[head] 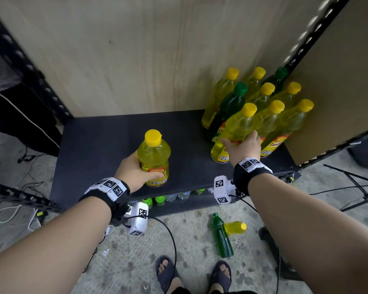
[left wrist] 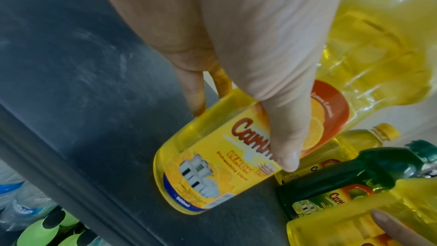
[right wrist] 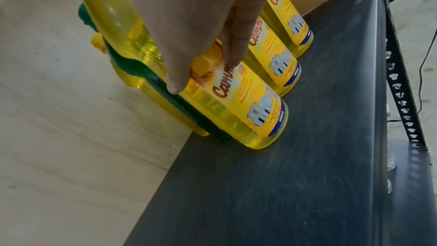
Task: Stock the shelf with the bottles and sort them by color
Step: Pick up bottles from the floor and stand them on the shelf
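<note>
My left hand [head: 136,169] grips a yellow-capped yellow bottle [head: 153,158] upright at the middle of the dark shelf [head: 106,141], its base at the shelf surface. In the left wrist view the thumb and fingers [left wrist: 283,147] wrap round its label [left wrist: 212,166]. My right hand [head: 241,143] holds the front-left yellow bottle [head: 237,126] of a cluster standing at the shelf's right end. The right wrist view shows the thumb [right wrist: 175,81] and a finger on either side of that bottle [right wrist: 248,104]. Two green bottles [head: 229,107] [head: 282,74] stand among the yellow ones.
A wooden back panel [head: 136,60] closes the shelf behind. A green bottle [head: 222,236] and a yellow bottle [head: 236,227] lie on the concrete floor near my feet. Small bottles [head: 157,200] fill the lower shelf. Black uprights and cables flank the rack.
</note>
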`<state>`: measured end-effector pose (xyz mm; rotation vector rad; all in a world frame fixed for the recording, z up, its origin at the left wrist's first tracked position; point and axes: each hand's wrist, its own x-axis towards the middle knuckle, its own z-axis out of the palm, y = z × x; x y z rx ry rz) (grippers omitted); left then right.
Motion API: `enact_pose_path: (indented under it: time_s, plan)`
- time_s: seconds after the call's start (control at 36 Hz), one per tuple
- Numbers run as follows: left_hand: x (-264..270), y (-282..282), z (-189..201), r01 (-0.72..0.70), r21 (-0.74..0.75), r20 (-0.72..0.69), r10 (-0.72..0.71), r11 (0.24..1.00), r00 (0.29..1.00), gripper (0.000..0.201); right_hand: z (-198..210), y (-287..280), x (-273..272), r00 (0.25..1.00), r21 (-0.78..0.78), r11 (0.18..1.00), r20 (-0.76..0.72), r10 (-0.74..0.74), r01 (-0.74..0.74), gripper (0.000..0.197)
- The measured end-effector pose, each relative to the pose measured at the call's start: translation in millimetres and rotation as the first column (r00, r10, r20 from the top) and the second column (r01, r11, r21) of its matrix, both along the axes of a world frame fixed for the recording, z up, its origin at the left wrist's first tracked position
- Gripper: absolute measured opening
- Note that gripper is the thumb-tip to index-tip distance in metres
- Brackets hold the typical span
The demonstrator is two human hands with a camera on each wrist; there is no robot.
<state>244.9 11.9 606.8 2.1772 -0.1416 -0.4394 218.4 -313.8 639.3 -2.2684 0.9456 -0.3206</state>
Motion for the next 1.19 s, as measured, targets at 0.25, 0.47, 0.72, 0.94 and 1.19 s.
enact_pose_path:
  time_s: [0.25, 0.47, 0.72, 0.94, 1.19]
  plan:
    - [1.8, 0.1, -4.6, -0.022, 0.006, -0.006, 0.022, 1.000, 1.000, 0.069, -9.5, -11.0, -6.9, 0.997, -0.026, 0.997, -0.032, 0.077, -0.078, 0.071]
    - [8.2, -2.0, -2.1, -0.050, 0.017, 0.020, 0.049, 0.999, 0.999, 0.078, -30.2, -17.5, -27.3, 0.992, 0.014, 0.999, -0.117, 0.053, -0.051, 0.072]
    - [18.7, -39.1, 0.4, -0.088, -0.007, 0.094, 0.088, 0.996, 0.992, 0.066, -63.5, -20.8, -46.7, 0.812, -0.092, 0.968, -0.567, 0.142, -0.233, 0.112]
    - [44.5, -79.8, 1.8, -0.064, 0.037, 0.202, 0.055, 0.997, 0.978, 0.067, -89.5, -16.0, -56.1, 0.780, -0.214, 0.932, -0.617, 0.104, -0.294, 0.105]
    - [96.3, -132.9, -1.6, -0.072, 0.108, 0.237, 0.045, 0.992, 0.970, 0.078, -78.0, -17.0, -53.5, 0.710, -0.251, 0.875, -0.690, 0.138, -0.414, 0.098]
